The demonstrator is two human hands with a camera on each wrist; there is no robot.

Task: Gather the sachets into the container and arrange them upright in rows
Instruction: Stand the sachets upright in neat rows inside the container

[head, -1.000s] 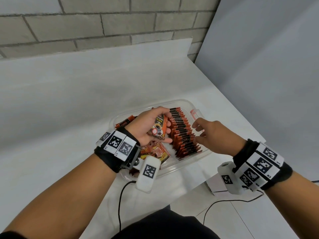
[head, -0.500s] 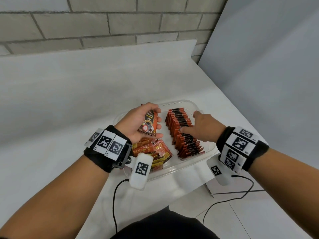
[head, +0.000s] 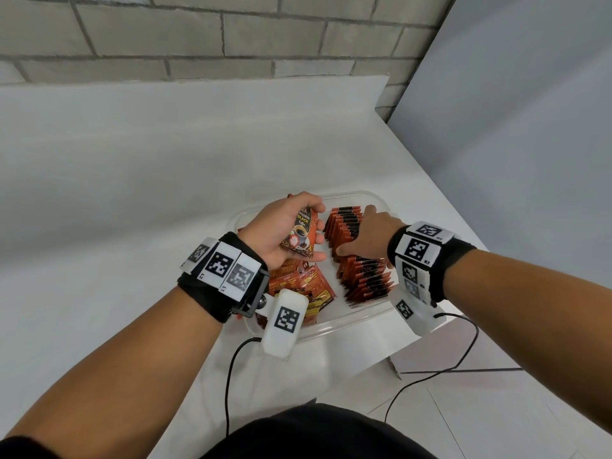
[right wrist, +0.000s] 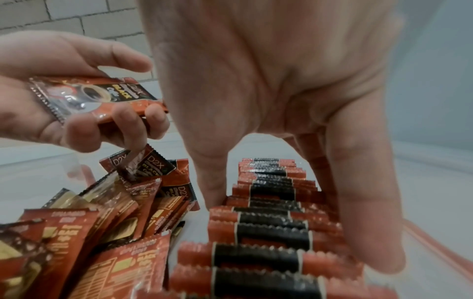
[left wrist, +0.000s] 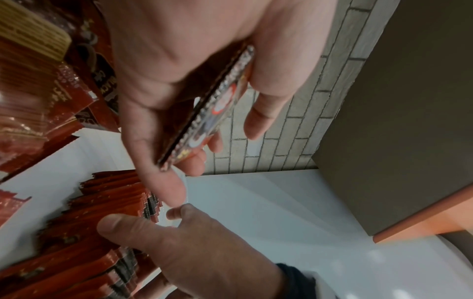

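Note:
A clear plastic container [head: 351,326] sits on the white table. Inside, at its right, stands a long row of upright red-and-black sachets [head: 367,283] [right wrist: 271,232] [left wrist: 84,252]. My right hand [head: 356,230] [right wrist: 286,202] straddles that row from above, thumb pressed to its left side and fingers down its right side. A loose pile of sachets [head: 304,286] [right wrist: 107,222] lies in the container's left half. Above the pile, my left hand [head: 314,236] [left wrist: 204,121] grips a thin stack of black coffee sachets [head: 299,233] [right wrist: 94,97] between thumb and fingers.
A brick wall [head: 231,34] runs behind the table and a grey partition [head: 513,127] closes the right side. The table's front right corner [head: 394,369] is just past the container. Two thin cables [head: 228,376] hang from the wrist units over the near edge.
My right hand has moved left from beside the row and come down over it. My left hand has drawn its sachets slightly away from the row.

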